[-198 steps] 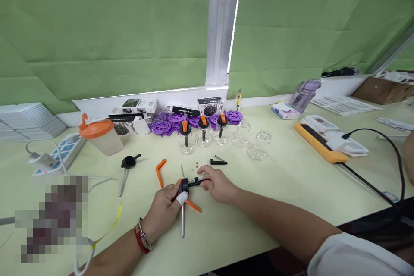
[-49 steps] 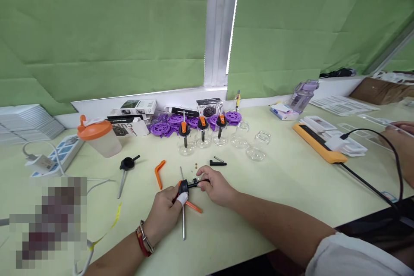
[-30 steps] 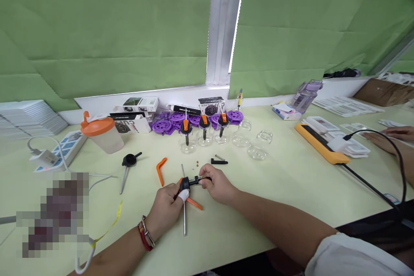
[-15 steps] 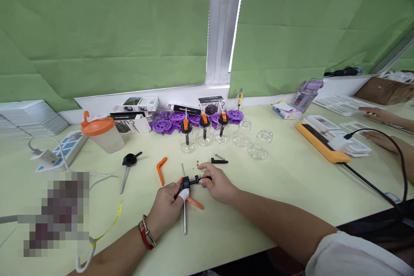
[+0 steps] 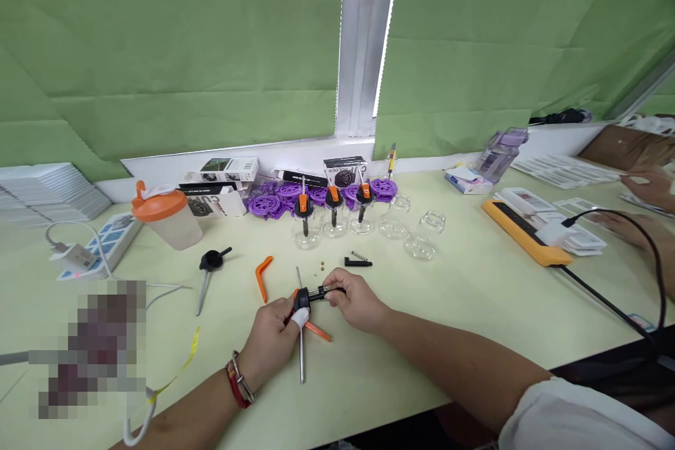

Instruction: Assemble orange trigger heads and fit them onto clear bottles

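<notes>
My left hand [image 5: 274,337], its thumb tip wrapped in white, grips a black pump head [image 5: 301,300] with a thin metal tube [image 5: 301,358] and an orange lever [image 5: 318,331]. The pump's black stem [image 5: 318,292] points right, with some metal showing on it. At that end, my right hand [image 5: 354,299] pinches the stem with thumb and fingers; my fingertips partly cover it. Just beyond lie tiny brass-coloured pieces [image 5: 323,266]. A small black plastic part [image 5: 358,263] and a spring [image 5: 359,255] lie above my right hand. A loose orange lever [image 5: 262,278] rests to the upper left.
Glass bottles [image 5: 420,247] stand behind, several with pump heads fitted. Purple plastic wheels [image 5: 266,205] and boxes [image 5: 216,201] line the wall. A black cap with tube [image 5: 211,261] and an orange-lidded cup [image 5: 167,218] are left. An orange power strip [image 5: 519,235] and a co-worker's hand [image 5: 633,228] are right.
My right forefinger, raised before, has come down onto the stem beside the thumb. My left hand and the pump head have stayed put. The co-worker's hands have shifted right.
</notes>
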Demonstrator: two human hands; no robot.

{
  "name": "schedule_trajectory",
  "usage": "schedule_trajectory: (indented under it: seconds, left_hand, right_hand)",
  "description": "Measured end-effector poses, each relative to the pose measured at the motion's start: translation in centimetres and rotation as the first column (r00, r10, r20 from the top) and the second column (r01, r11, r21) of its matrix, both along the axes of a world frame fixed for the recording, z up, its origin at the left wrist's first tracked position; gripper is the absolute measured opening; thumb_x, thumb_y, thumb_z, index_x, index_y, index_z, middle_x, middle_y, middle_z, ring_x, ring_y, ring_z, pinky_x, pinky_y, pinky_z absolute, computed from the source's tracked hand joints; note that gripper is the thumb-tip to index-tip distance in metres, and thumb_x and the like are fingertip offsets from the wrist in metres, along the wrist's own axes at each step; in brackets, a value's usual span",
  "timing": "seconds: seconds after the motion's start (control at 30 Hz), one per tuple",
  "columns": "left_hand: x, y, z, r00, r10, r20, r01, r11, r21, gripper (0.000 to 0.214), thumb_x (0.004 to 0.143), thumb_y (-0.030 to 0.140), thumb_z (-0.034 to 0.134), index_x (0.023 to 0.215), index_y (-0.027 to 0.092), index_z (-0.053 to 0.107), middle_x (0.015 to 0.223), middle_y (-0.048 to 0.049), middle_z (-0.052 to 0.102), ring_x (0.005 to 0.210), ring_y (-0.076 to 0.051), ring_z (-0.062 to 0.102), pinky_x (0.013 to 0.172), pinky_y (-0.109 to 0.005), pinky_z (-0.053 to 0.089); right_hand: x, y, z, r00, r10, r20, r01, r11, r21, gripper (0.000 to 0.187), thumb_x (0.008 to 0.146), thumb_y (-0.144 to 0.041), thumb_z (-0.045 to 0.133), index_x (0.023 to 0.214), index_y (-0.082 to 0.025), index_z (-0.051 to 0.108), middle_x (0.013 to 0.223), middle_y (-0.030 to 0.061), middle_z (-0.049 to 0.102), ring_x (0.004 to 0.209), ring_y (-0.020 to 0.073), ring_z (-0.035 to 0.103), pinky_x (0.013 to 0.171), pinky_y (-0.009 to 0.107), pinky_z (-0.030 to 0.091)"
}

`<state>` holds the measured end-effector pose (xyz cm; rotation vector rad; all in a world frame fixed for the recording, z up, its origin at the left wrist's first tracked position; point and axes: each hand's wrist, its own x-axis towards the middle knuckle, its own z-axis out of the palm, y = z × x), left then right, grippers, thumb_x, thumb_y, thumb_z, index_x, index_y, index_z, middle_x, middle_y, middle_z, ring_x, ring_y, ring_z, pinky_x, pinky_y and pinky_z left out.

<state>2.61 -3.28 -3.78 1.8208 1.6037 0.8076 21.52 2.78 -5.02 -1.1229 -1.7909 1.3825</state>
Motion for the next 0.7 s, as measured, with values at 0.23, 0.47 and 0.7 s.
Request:
schedule_trajectory:
  seconds: [0.23,0.47,0.7]
  left_hand:
    - [-0.07,0.06,-0.09,1.0,0.011,0.017,-0.01,0.999,-0.036,0.036,0.086,0.045,0.045,0.063,0.018,0.051,0.061,0.0013,0.042,0.056,-0.013,0.039,0.055,-0.026,0.034]
    - [-0.13,0.0,-0.17,1.0,0.023,0.018,-0.022,0.999,-0.047,0.034,0.085,0.044,0.045,0.062,0.019,0.047,0.06,0.0021,0.04,0.056,-0.013,0.037,0.056,-0.026,0.032]
    - [-0.16,-0.09,-0.02,1.0,0.016,-0.004,-0.016,0.999,-0.036,0.034,0.086,0.044,0.043,0.063,0.019,0.049,0.062,0.0005,0.043,0.057,-0.014,0.04,0.057,-0.027,0.035]
  right_hand:
    - [-0.02,-0.05,0.52,1.0,-0.012,0.01,0.013,0.999,-0.038,0.013,0.08,-0.015,0.051,0.092,-0.019,0.053,0.069,-0.0012,0.056,0.066,0.0136,0.053,0.065,0.028,0.042]
    - [-0.18,0.17,-0.13,1.0,0.0,-0.012,-0.001,0.998,-0.067,0.01,0.082,-0.016,0.05,0.089,-0.018,0.056,0.067,-0.0015,0.054,0.065,0.0135,0.052,0.064,0.027,0.042]
    - [-0.05,0.09,0.47,1.0,0.013,0.003,-0.013,1.0,-0.028,0.014,0.081,-0.012,0.049,0.094,-0.019,0.051,0.07,-0.0017,0.056,0.066,0.0132,0.054,0.065,0.027,0.042]
